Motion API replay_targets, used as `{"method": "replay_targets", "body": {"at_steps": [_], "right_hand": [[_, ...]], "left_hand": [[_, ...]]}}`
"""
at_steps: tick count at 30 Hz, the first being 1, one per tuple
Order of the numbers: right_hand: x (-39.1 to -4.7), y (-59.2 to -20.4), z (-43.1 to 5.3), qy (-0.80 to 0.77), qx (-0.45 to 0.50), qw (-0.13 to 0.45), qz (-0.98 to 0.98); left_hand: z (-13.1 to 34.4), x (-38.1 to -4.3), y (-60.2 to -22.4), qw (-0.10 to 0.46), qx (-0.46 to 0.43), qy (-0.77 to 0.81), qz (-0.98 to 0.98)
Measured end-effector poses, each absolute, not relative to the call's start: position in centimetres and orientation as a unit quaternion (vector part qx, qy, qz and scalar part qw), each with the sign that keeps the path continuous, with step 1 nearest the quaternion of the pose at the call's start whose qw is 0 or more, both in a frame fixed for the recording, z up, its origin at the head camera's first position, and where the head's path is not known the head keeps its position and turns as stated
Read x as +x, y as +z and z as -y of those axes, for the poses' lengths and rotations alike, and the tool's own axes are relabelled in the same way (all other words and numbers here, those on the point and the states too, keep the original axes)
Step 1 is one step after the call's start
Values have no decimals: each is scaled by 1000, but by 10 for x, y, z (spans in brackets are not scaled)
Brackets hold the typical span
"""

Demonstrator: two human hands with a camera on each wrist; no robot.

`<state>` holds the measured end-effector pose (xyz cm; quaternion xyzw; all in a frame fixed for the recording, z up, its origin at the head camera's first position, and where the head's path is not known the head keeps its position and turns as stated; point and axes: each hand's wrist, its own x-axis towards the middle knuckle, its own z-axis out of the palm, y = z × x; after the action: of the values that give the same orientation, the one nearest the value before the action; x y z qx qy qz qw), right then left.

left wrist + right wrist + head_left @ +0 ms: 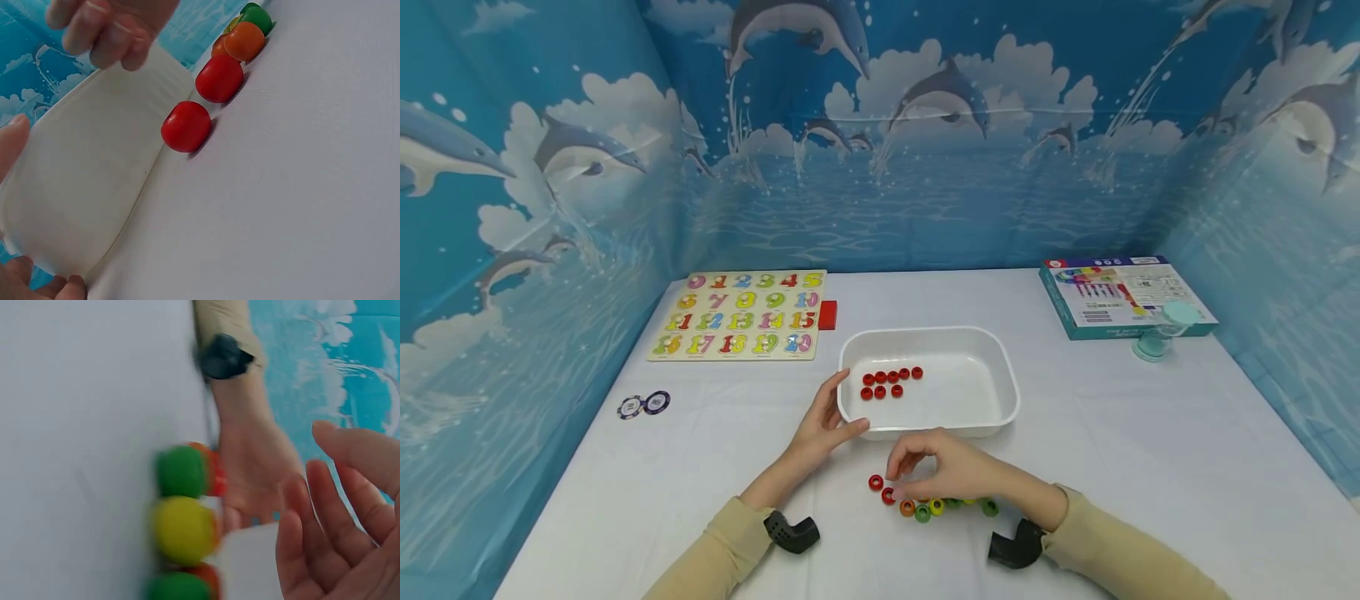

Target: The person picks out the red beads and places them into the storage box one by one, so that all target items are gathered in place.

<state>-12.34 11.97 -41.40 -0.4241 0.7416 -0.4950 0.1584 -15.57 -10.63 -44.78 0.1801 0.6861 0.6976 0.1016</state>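
My left hand [816, 429] holds the left end of a white tray [955, 423]. Its thumb [11, 147] is at the rim, and curled fingertips [74, 289] meet the outer wall low down. Inside the tray, several red beads [892, 377] lie in two rows. In front of it, my right hand [951, 467] hovers over a line of loose beads, fingers bent and parted from the thumb, nothing between them. Two red beads [186, 127] are nearest it. Orange [907, 507], green [922, 513] and yellow beads [185, 530] continue the line, partly hidden under the hand.
A number puzzle board [741, 317] lies at the back left beside a small red block [827, 315]. Two round chips [643, 405] are at the left. A game box [1123, 296] and a teal-capped sand timer [1165, 332] stand at the back right.
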Motion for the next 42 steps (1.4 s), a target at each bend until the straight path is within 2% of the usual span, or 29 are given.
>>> {"method": "replay_targets", "body": {"at_steps": [7, 16, 22, 27, 31, 35, 42], "right_hand": [[-120, -452, -112, -452, -370, 126, -802], [-115, -455, -107, -425, -344, 117, -829], [-112, -440, -111, -429, -347, 124, -825], [-114, -397, -117, -471, -370, 125, -791], [-129, -356, -124, -484, -417, 92, -764], [-160, -337, -133, -463, -433, 72, -770], [-218, -343, -139, -457, -408, 130, -780]], "left_hand": [[106, -155, -448, 102, 176, 697, -687], [107, -156, -448, 102, 178, 693, -691], [106, -155, -448, 98, 181, 692, -691], [107, -155, -448, 101, 184, 693, -690], [107, -155, -447, 101, 180, 690, -694], [107, -155, -446, 107, 169, 688, -698], [105, -154, -445, 109, 164, 691, -695]]}}
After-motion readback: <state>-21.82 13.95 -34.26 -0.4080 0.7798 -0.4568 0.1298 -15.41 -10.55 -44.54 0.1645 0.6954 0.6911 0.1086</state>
